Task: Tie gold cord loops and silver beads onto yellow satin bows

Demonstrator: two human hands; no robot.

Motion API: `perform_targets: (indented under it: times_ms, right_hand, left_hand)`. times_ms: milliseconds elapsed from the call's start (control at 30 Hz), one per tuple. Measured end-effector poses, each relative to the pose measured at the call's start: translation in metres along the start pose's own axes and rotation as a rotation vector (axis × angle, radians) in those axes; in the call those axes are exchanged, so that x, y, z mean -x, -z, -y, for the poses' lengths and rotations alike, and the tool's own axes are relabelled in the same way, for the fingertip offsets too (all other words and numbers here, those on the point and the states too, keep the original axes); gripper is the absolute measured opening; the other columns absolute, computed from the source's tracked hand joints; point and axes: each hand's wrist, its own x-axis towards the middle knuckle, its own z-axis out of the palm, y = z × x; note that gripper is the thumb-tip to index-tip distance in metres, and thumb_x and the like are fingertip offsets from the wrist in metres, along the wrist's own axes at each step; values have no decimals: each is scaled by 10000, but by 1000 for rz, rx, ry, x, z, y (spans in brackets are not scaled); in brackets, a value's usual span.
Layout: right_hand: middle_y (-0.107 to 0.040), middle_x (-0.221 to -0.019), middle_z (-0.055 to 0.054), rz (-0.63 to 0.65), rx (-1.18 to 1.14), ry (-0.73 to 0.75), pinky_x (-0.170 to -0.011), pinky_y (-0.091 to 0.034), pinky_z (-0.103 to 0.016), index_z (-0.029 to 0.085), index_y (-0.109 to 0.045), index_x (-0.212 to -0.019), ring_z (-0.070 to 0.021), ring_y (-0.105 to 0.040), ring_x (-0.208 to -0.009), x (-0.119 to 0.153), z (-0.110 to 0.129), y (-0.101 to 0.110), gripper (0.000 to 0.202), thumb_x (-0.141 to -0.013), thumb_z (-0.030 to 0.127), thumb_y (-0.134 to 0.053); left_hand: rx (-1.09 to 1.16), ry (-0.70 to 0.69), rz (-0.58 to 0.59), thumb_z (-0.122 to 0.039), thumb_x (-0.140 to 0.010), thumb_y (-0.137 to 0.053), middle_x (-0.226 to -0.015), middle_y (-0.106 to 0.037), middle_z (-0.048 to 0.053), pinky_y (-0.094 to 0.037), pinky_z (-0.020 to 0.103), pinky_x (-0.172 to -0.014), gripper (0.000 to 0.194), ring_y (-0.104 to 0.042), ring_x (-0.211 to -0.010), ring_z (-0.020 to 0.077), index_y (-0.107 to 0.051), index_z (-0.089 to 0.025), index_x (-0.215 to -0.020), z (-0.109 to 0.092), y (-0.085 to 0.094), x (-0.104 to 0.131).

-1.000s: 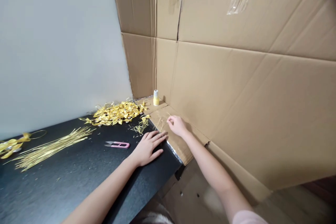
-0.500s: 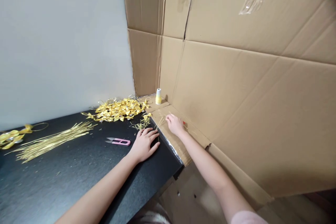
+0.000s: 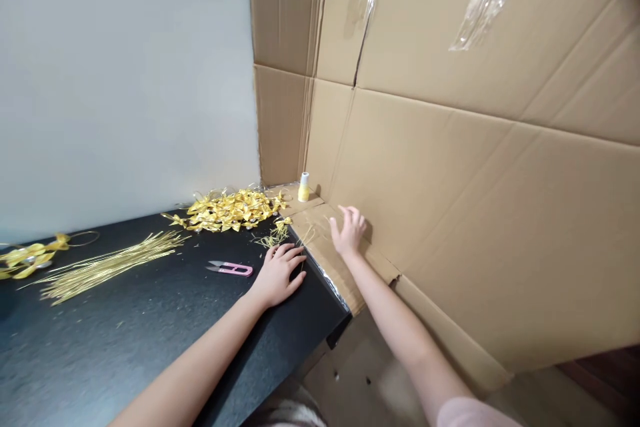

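And now the right hand (image 3: 349, 230) is seen open over the cardboard flap (image 3: 333, 263), its fingers parted and the thumb held well away from them; nothing is seen gripped in it. The left hand (image 3: 277, 275) is laid palm down on the black surface (image 3: 165, 333), just beside its edge, fingers loosely spread and nothing seen closed in them. Between the two hands, thin gold strands (image 3: 307, 235) are seen on the flap, reaching close to the left fingertips; whether any strand is pinned there cannot be told.

Just beyond the left hand, a tangle of clippings (image 3: 273, 238) is scattered, with a small gold bow (image 3: 283, 221) placed beside it. Pink snips (image 3: 231, 269) are laid to the left of that hand, blades pointed away from it. Farther back, yellow ribbon bows (image 3: 227, 210) are heaped, and near them a white-and-yellow spool (image 3: 303, 188) is stood upright on the flap. At the left, a bundle of gold ties (image 3: 115, 263) is spread slantwise, and more bows (image 3: 30, 257) are cut off by the frame. Behind it all, a tall cardboard panel (image 3: 450, 180) is stood up, crossed by a crease and marked with clear tape (image 3: 493, 0).
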Motion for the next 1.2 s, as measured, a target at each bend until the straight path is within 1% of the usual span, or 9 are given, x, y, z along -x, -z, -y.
perform_targets:
  times_ms: [67, 100, 267, 400, 567, 700, 800, 933, 1200]
  right_hand:
    - [-528, -1256, -134, -112, -17, -113, -986, -310, -444, 208, -622, -1174, -295, -425, -1178, -10, -5, 4, 358, -886, 386, -507]
    - [-538, -1241, -129, -62, -4, -142, -985, -315, -447, 216, -648, -1128, -294, -427, -1178, -16, -6, 6, 321, -878, 373, -521]
    - [-661, -1099, -87, 504, 123, -127, -1010, -284, -495, 247, -735, -851, -300, -467, -1197, -52, 3, 5, 202, -767, 426, -695]
    - [-719, -855, -60, 707, 127, -170, -983, -319, -502, 198, -715, -655, -285, -587, -1056, -73, 17, -2, 170, -759, 333, -728]
    - [-626, -1172, -78, 878, 39, -215, -889, -510, -424, 158, -628, -1129, -229, -612, -1031, -95, 27, -1, 287, -910, 339, -589]
    - [-592, -1219, -93, 940, -48, -259, -866, -535, -406, 170, -579, -1196, -205, -613, -1023, -109, 32, 8, 311, -936, 339, -553]
    - [-673, -847, -60, 924, -117, -274, -686, -523, -268, 113, -641, -892, -130, -635, -728, -116, 34, 19, 190, -943, 256, -527]
    - [-430, -433, 68, 897, -194, -268, -461, -338, -166, 147, -503, -605, -43, -418, -396, -122, 34, 37, 309, -908, 191, -538]
    - [-333, -423, 95, 886, -134, -228, -449, -258, -182, 160, -467, -579, -34, -284, -383, -118, 27, 80, 298, -868, 162, -541]
  left_hand:
    - [8, -1, -9, -345, -873, -498, -1303, -631, 94, -304, 566, -1055, 338, -476, -1252, 318, -686, -230, -1128, 0, 1, 0]
    - [13, -1, -10, -341, -869, -500, -1300, -633, 94, -306, 568, -1053, 333, -479, -1247, 319, -689, -232, -1121, -1, 1, 0]
    - [30, 3, -21, -317, -860, -504, -1285, -643, 90, -310, 570, -1048, 317, -479, -1247, 318, -691, -238, -1103, -1, 2, -1]
    - [27, 16, -12, -309, -853, -516, -1275, -648, 87, -316, 572, -1040, 303, -483, -1242, 322, -692, -232, -1087, 0, 2, -1]
    - [33, 29, 6, -309, -856, -516, -1266, -653, 90, -320, 570, -1039, 297, -482, -1242, 327, -694, -218, -1077, 0, 3, -1]
    - [44, 27, 6, -315, -861, -512, -1261, -654, 99, -320, 574, -1036, 306, -480, -1236, 332, -692, -206, -1084, 1, 2, -1]
    - [53, 29, 9, -312, -861, -509, -1254, -657, 102, -321, 573, -1031, 309, -479, -1234, 335, -692, -198, -1082, 3, 0, 0]
    - [83, 37, -3, -317, -850, -527, -1244, -662, 90, -320, 564, -1030, 296, -480, -1228, 331, -694, -220, -1075, 6, -2, 0]
    - [88, 40, -19, -316, -850, -530, -1221, -673, 87, -319, 553, -1030, 287, -486, -1215, 328, -696, -228, -1066, 8, -4, 0]
